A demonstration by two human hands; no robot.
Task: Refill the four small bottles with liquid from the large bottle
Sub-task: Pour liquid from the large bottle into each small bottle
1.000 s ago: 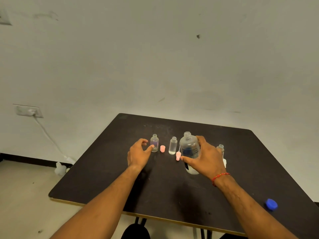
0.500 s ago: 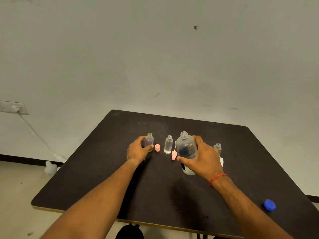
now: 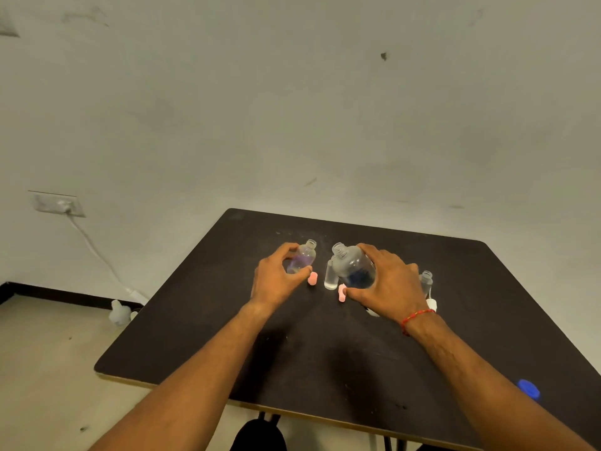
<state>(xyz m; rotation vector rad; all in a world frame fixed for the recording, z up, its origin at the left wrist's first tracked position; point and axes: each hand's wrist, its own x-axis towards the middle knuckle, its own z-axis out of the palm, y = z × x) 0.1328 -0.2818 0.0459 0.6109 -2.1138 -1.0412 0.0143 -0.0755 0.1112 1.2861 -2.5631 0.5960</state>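
My right hand (image 3: 387, 281) grips the large clear bottle (image 3: 353, 266), lifted and tilted left, its open neck toward the small bottles. My left hand (image 3: 276, 278) holds a small clear bottle (image 3: 304, 258) with a purplish tint, tilted toward the large one. A second small bottle (image 3: 330, 278) stands on the black table (image 3: 325, 353) just below the large bottle's neck. Another small bottle (image 3: 426, 281) stands behind my right hand. Two pink caps (image 3: 312, 278) (image 3: 341, 292) lie between the bottles, and a white cap (image 3: 432, 303) is by my right wrist.
A blue cap (image 3: 529, 388) lies near the table's right front edge. A wall socket (image 3: 57, 203) with a white cable is on the left wall, and a white plug adapter (image 3: 118, 312) lies on the floor. The wall stands close behind the table.
The large bottle has come up off the table and tipped left. My left hand has closed round the leftmost small bottle and tilted it toward the large bottle.
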